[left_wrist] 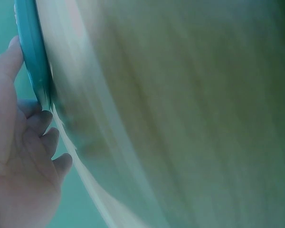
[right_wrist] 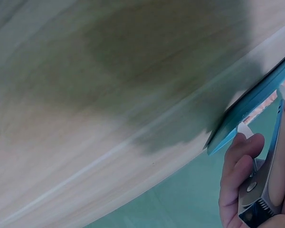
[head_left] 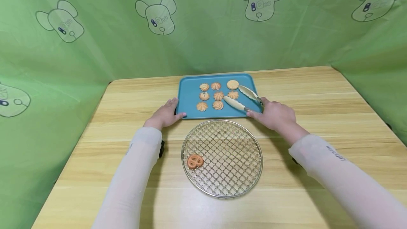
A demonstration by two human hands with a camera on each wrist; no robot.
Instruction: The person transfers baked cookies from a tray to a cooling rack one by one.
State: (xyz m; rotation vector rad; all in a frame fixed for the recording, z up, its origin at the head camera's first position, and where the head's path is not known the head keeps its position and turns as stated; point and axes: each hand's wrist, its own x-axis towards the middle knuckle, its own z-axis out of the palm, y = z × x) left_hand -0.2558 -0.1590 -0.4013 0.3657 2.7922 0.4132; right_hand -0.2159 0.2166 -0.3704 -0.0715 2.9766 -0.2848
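My left hand holds the near left corner of a blue tray, thumb at the front rim and fingers along the side. In the left wrist view, the thumb and fingers meet the tray's edge. My right hand grips metal tongs with pale scalloped tips, spread apart over the tray's right part. Between the tips lies a star-shaped cookie. A round cookie sits just behind it, and several other cookies lie in rows to the left. The right wrist view shows the tongs' hinge end in the palm.
A round wire rack lies on the wooden table in front of the tray. On the rack's left side rests a brown pretzel-shaped cookie. A green curtain hangs behind the table and at its sides.
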